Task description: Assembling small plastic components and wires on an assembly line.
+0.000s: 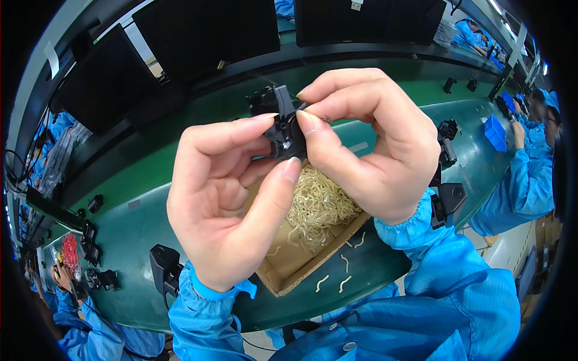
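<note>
A small black plastic assembly (283, 129) with a clip-like arm on top is held up over the bench, in front of my chest. My left hand (226, 201) grips it from the left, between the thumb below and the fingers above. At its right edge, the thumb and index finger of my right hand (373, 141) are pinched together; what lies between those fingertips is too small to make out. Beneath the hands, a cardboard box (319, 272) holds a heap of short, bent, cream-coloured strips (319, 207).
Several loose strips (344, 284) lie on the green bench (376, 265) by the box. Black housings stand left (164, 268) and right (448, 201). Dark screens (208, 33) line the back. Co-workers in blue sit at both sides, near a blue bin (495, 133) and red pieces (70, 251).
</note>
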The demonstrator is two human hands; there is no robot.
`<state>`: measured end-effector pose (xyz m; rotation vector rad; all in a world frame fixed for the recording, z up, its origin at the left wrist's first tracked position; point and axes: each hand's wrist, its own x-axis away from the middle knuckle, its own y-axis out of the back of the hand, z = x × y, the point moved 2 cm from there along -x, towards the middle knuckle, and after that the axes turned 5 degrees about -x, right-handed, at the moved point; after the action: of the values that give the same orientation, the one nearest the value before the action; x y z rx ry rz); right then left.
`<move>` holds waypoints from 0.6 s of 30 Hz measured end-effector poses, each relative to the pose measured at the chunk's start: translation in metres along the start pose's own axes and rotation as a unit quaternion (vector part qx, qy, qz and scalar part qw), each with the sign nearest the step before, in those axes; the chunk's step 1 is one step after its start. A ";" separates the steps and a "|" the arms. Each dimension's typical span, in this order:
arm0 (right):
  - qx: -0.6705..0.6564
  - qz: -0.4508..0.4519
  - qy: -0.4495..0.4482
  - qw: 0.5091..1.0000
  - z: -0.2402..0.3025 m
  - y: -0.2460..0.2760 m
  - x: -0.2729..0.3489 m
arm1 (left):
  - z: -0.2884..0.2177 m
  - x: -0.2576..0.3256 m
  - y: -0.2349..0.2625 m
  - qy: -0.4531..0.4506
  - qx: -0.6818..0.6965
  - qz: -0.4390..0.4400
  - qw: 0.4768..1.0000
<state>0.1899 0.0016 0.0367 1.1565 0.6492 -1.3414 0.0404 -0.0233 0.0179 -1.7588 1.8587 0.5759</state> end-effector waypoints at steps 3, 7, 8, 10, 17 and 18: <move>-0.021 -0.014 -0.037 0.999 -0.001 -0.001 0.002 | 0.001 0.000 0.001 -0.001 -0.003 0.005 1.000; -0.015 0.017 -0.081 0.996 -0.002 0.001 0.000 | 0.000 0.001 0.003 0.006 -0.002 -0.008 1.000; -0.030 0.035 -0.093 0.995 -0.003 0.001 0.001 | 0.000 0.002 0.004 0.021 0.006 -0.012 1.000; -0.093 0.042 -0.131 0.986 -0.005 -0.002 0.002 | -0.001 0.001 0.007 0.029 0.022 -0.022 0.999; -0.203 0.136 -0.153 0.958 -0.012 -0.010 0.003 | -0.008 -0.001 0.009 0.065 0.052 -0.053 0.995; -0.226 0.127 -0.170 0.951 -0.010 -0.010 0.003 | -0.009 -0.001 0.009 0.070 0.051 -0.050 0.995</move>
<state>0.1830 0.0116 0.0279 0.5967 0.4991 -1.0625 0.0313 -0.0275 0.0248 -1.8534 1.8441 0.3223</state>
